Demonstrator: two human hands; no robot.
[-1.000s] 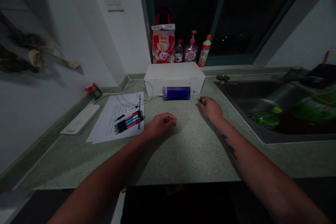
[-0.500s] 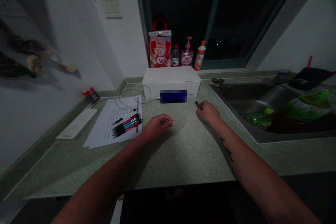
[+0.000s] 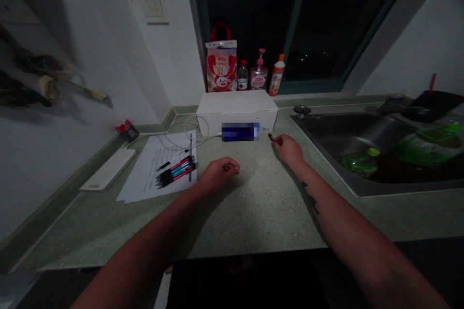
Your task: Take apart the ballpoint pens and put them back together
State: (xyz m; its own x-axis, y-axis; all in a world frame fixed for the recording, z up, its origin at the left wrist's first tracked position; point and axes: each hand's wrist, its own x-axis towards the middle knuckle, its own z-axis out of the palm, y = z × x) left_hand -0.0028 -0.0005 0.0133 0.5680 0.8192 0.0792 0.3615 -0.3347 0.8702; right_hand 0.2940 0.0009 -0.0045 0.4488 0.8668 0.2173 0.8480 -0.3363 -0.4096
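Note:
My right hand (image 3: 288,149) pinches a small dark pen-like piece (image 3: 270,137) with a reddish tip, which sticks out from its fingertips just right of a blurred blue patch (image 3: 240,132) on a white cardboard box (image 3: 237,111). My left hand (image 3: 219,174) rests closed on the speckled green countertop (image 3: 261,217), a little right of several black, red and blue pens (image 3: 176,171) lying on a printed paper sheet (image 3: 152,174). A dark mark shows in its curled fingers; I cannot tell whether it holds anything.
A steel sink (image 3: 348,140) holding green-labelled bottles lies to the right. A white cable (image 3: 188,133) runs behind the paper, beside a flat white slab (image 3: 108,169). A red gift bag (image 3: 221,65) and several bottles stand on the windowsill behind the box.
My right hand has shifted slightly closer to the box, and the small piece in its fingers now points toward the box. My left hand has barely moved.

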